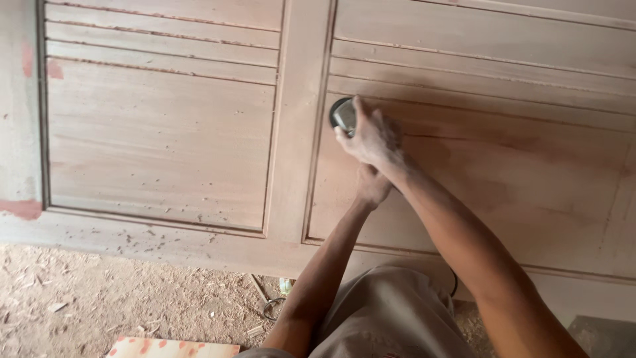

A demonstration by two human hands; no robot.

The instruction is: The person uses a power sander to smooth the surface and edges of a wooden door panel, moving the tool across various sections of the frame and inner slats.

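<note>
A small round tool (343,115) with a dark rim and a grey, shiny face sits just above the middle of the frame, pressed flat against the pale wooden door (165,146). Only its upper-left part shows; the rest is hidden under fingers, so its full shape cannot be told.

At the far left edge of the frame the door's outer rail carries patches of reddish filler (23,208), and a little to the right a recessed panel fills the upper left, with horizontal grooved slats above a broad flat field. The wood is matt, dusty and faintly pink, flecked with small dark specks along the lower rail. Below it, in the lower left, lies sandy ground (99,298) strewn with shavings, and a board spotted with red (172,348) rests at the bottom edge.

A plain upright stile (291,132) divides the two panels at centre. Just right of it, the left hand (372,185) comes up from the bottom centre and is closed around the wrist of the other arm, directly below the tool and not touching it. The right hand (370,138) lies over the tool's right side, fingers curled tight about it and gripping it against the right-hand panel.

That panel, in the right half, shows darker brownish smears and a thin horizontal crack (450,137) running rightward from the hand. A dark cord (454,284) shows near the grey-clad lap at the bottom.
</note>
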